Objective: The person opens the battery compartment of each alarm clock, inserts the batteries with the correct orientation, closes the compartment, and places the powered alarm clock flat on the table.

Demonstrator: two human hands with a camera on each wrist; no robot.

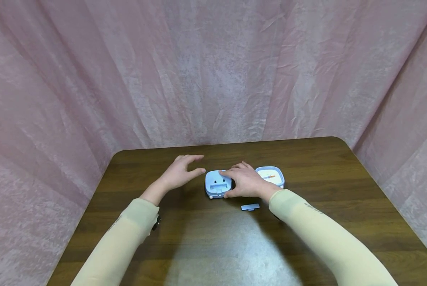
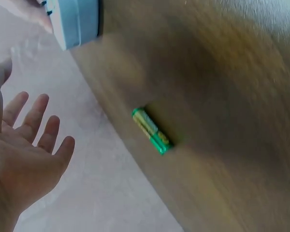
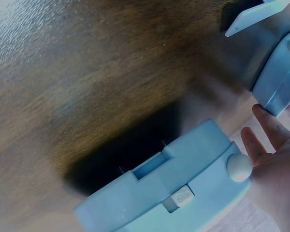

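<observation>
In the head view a light blue alarm clock (image 1: 213, 180) lies back up, its long battery slot uncovered and two small black knobs showing. My right hand (image 1: 247, 180) grips its right side, thumb at the front edge and fingers at the back. To its left, my left hand (image 1: 177, 172) hovers with thumb and fingers spread, holding nothing. The left wrist view shows a green and gold battery (image 2: 152, 130) on the table, apart from that hand's fingers; the head view hides it. A light blue battery cover (image 1: 250, 207) lies in front of the right hand.
A second light blue clock (image 1: 278, 174), white face up with an orange hand, lies right of the right hand. Close up, the right wrist view shows its side switch (image 3: 182, 195) and white ball foot (image 3: 239, 166). The wooden table (image 1: 213, 242) ends at a pink curtain (image 1: 213, 71).
</observation>
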